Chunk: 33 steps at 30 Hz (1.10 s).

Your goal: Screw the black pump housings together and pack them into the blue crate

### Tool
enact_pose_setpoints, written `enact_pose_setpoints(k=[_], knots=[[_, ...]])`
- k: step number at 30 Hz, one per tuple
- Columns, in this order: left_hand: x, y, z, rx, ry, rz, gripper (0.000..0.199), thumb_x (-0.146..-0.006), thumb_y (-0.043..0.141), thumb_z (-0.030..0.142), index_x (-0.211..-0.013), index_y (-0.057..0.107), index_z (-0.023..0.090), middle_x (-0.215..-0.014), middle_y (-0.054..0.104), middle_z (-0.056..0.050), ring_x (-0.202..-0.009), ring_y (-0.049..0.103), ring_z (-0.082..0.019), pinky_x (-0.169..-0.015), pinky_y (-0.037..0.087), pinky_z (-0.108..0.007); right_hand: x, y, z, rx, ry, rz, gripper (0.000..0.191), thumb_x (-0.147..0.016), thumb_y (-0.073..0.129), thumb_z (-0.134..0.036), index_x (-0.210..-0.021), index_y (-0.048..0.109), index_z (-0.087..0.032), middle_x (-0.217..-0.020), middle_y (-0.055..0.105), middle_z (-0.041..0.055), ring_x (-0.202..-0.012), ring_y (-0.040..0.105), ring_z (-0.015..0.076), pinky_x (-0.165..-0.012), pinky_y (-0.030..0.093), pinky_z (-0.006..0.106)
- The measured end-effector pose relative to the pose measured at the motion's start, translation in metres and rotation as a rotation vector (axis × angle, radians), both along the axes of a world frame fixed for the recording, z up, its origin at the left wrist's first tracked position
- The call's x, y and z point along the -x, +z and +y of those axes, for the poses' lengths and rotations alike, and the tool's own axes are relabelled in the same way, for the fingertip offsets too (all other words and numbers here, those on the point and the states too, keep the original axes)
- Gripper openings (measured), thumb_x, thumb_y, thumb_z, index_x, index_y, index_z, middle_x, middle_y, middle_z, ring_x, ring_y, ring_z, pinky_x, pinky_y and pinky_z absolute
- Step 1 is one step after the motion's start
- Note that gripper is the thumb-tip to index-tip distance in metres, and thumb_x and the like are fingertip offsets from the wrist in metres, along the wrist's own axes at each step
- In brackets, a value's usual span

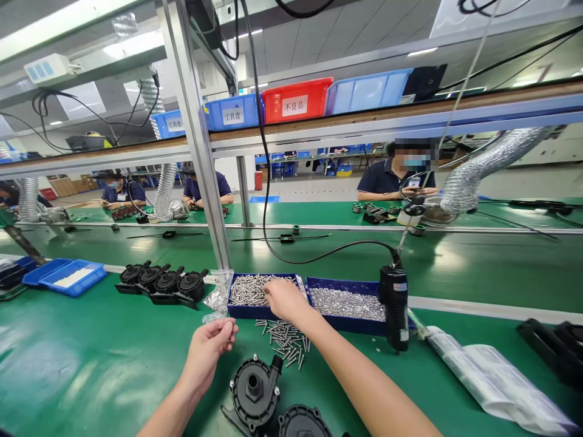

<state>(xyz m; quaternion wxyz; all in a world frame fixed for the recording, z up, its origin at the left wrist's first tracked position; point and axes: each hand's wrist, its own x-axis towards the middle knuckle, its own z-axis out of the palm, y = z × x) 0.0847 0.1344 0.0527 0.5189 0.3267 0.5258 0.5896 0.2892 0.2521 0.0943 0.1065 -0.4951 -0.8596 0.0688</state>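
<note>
My right hand [286,301] reaches into a blue tray [250,312] of metal screws, fingertips curled together among the screws [248,290]; whether they grip one is hidden. My left hand [213,341] is closed in a pinch above the mat, to the left of a pile of loose screws [286,341]. What it holds, if anything, cannot be made out. Below and between my arms sits a round black pump housing [254,388] with small metal screws standing around its rim. A second housing [304,423] is cut off by the bottom edge.
A second blue tray [350,325] holds small shiny metal parts. In front of it hangs a black electric screwdriver [394,306] on a cable. Several black housings [166,282] stand left; plastic sleeves [492,376] lie right. A metal post [195,133] rises behind. Co-workers sit across.
</note>
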Motion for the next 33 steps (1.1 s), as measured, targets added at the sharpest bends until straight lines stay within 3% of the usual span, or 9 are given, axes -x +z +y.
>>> enact_pose_setpoints(k=[5,7,11,14,18,21,24,27,33], knots=[[0.003,-0.003,0.002,-0.042,-0.009,-0.028,0.058,-0.055,0.103,0.054,-0.089,0.082,0.011,-0.082,0.073,-0.009,-0.069,0.059,-0.013,-0.058,0.048,-0.022,-0.005,0.003,0.000,-0.025,0.019,0.027,0.029,-0.102,0.050,-0.010,-0.113,0.076,-0.015,-0.117,0.074,0.0176,-0.115,0.070,0.0290,-0.094,0.048,0.034],[0.003,-0.003,0.002,-0.071,-0.017,-0.040,0.055,-0.058,0.101,0.053,-0.088,0.080,0.013,-0.082,0.071,-0.007,-0.069,0.059,-0.013,-0.059,0.048,-0.022,-0.005,0.004,0.000,-0.024,0.001,0.044,0.024,-0.103,0.055,-0.017,-0.116,0.075,-0.014,-0.119,0.073,0.0187,-0.116,0.068,0.0307,-0.096,0.048,0.036],[0.004,-0.005,0.002,-0.139,-0.021,0.052,0.053,-0.067,0.096,0.057,-0.092,0.079,0.014,-0.082,0.072,-0.006,-0.068,0.058,-0.012,-0.062,0.049,-0.023,-0.002,0.002,0.000,0.058,-0.020,0.074,0.009,-0.093,0.071,-0.021,-0.093,0.078,-0.016,-0.101,0.078,0.0154,-0.102,0.073,0.0315,-0.086,0.050,0.036],[0.006,-0.007,0.002,-0.173,-0.020,0.126,0.052,-0.071,0.094,0.058,-0.093,0.079,0.013,-0.081,0.072,-0.006,-0.066,0.058,-0.012,-0.063,0.048,-0.023,-0.002,0.001,0.001,0.106,-0.015,0.129,0.014,-0.091,0.067,-0.011,-0.081,0.077,-0.016,-0.094,0.079,0.0145,-0.098,0.074,0.0309,-0.084,0.049,0.035],[0.009,-0.011,0.004,-0.158,-0.021,0.071,0.053,-0.068,0.096,0.056,-0.094,0.080,0.013,-0.082,0.073,-0.007,-0.067,0.059,-0.012,-0.064,0.048,-0.024,-0.004,0.006,0.000,0.107,0.014,0.304,0.022,-0.097,0.054,-0.007,-0.101,0.075,-0.012,-0.108,0.076,0.0189,-0.108,0.070,0.0319,-0.093,0.047,0.039],[0.010,-0.012,0.005,-0.144,-0.007,-0.012,0.052,-0.064,0.099,0.052,-0.094,0.082,0.013,-0.082,0.075,-0.007,-0.068,0.060,-0.012,-0.065,0.049,-0.024,0.002,0.011,-0.008,0.137,0.105,0.509,0.028,-0.106,0.045,-0.018,-0.116,0.072,-0.014,-0.120,0.074,0.0159,-0.114,0.067,0.0273,-0.100,0.046,0.038],[0.009,-0.011,0.004,-0.147,0.018,-0.071,0.052,-0.061,0.102,0.048,-0.094,0.083,0.013,-0.083,0.076,-0.008,-0.067,0.060,-0.011,-0.065,0.049,-0.024,0.019,0.011,-0.019,0.276,0.232,0.691,0.027,-0.104,0.053,-0.031,-0.101,0.075,-0.016,-0.099,0.078,0.0089,-0.093,0.071,0.0214,-0.085,0.053,0.031],[0.008,-0.008,0.004,-0.164,0.036,-0.104,0.051,-0.061,0.103,0.046,-0.095,0.084,0.012,-0.084,0.077,-0.009,-0.067,0.060,-0.011,-0.064,0.049,-0.023,0.034,0.006,-0.028,0.444,0.332,0.829,0.021,-0.094,0.062,-0.028,-0.094,0.077,-0.015,-0.081,0.077,0.0050,-0.074,0.071,0.0182,-0.068,0.055,0.027],[0.008,0.000,0.003,-0.179,0.064,-0.177,0.051,-0.060,0.104,0.041,-0.095,0.084,0.010,-0.083,0.077,-0.010,-0.068,0.062,-0.011,-0.065,0.052,-0.022,0.035,0.006,-0.032,0.592,0.394,1.002,0.016,-0.082,0.068,-0.025,-0.087,0.079,-0.014,-0.072,0.076,0.0043,-0.067,0.070,0.0172,-0.064,0.054,0.026]])
